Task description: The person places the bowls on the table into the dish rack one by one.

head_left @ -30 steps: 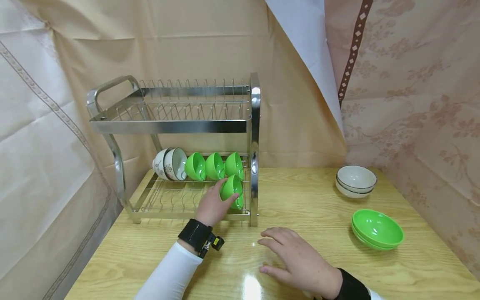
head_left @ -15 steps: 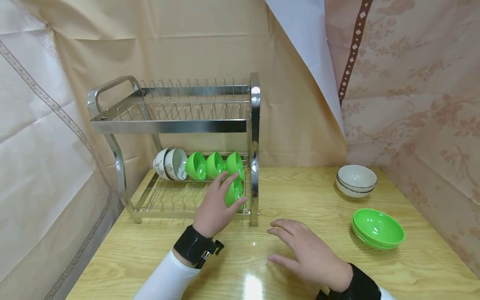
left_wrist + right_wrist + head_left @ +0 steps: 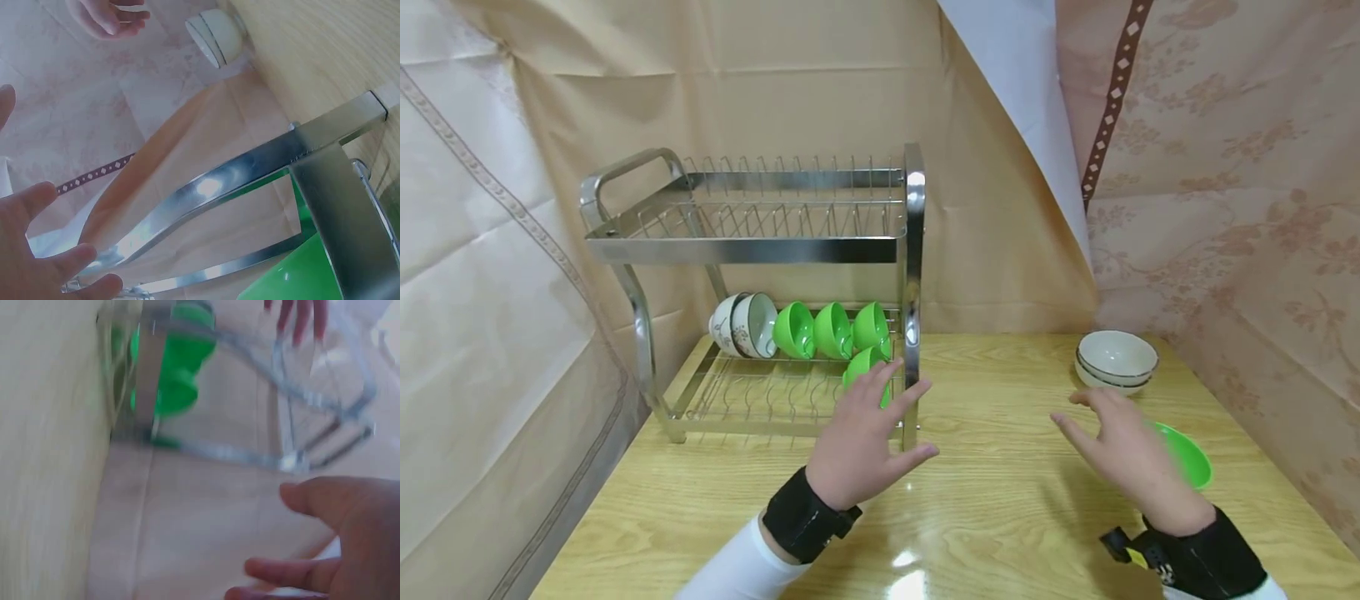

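Note:
My left hand (image 3: 865, 446) hovers with spread fingers before the right end of the dish rack (image 3: 760, 252), holding nothing. Behind its fingers a green bowl (image 3: 859, 365) stands on edge in the lower tier's front row, partly hidden. The back row holds three green bowls (image 3: 793, 329) and two white patterned bowls (image 3: 754, 325). My right hand (image 3: 1123, 450), empty and with its fingers apart, is over the right side of the table, overlapping the stacked green bowls (image 3: 1191, 460) in the head view. The right wrist view is blurred.
Two stacked white bowls (image 3: 1116, 357) sit at the back right of the wooden table (image 3: 992, 383). The rack's upper tier (image 3: 745, 250) has upright wire dividers. Draped cloth (image 3: 1000, 275) closes off the back and sides.
My left hand has let go of the front green bowl and drawn back toward me, to the right. My right hand has swung right, over to the stacked green bowls.

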### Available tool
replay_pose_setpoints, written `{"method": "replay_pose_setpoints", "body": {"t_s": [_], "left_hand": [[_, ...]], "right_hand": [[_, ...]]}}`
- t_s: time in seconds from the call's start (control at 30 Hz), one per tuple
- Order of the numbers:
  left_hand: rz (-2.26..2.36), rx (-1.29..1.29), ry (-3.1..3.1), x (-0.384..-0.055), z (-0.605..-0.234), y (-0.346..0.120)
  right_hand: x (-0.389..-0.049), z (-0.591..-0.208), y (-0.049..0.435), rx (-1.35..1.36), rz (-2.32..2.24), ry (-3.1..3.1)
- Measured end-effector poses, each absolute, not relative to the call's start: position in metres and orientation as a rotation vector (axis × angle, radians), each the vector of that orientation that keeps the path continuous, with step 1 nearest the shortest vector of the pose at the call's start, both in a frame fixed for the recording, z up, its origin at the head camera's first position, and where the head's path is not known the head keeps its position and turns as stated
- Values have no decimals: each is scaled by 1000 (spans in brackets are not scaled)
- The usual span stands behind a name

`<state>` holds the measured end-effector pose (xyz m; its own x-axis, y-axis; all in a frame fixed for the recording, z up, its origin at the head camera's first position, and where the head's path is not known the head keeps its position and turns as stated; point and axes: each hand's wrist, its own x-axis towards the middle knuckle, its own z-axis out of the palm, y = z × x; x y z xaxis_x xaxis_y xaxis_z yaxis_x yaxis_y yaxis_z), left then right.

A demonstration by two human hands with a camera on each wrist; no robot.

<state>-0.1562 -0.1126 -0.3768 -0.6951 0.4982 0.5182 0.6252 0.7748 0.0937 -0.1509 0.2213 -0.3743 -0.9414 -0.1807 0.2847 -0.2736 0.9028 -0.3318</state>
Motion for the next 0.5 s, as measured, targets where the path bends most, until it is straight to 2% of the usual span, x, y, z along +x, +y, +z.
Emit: {"method": "replay_pose_setpoints", "body": {"t_s": [0.23, 0.5], "left_hand": [[-363, -870, -2516, -151, -380, -108], [-339, -875, -2522, -151, -380, -106]], "right_hand": [[-167, -381, 265, 130, 444, -3091], [-178, -401, 281, 130, 408, -3227]]}}
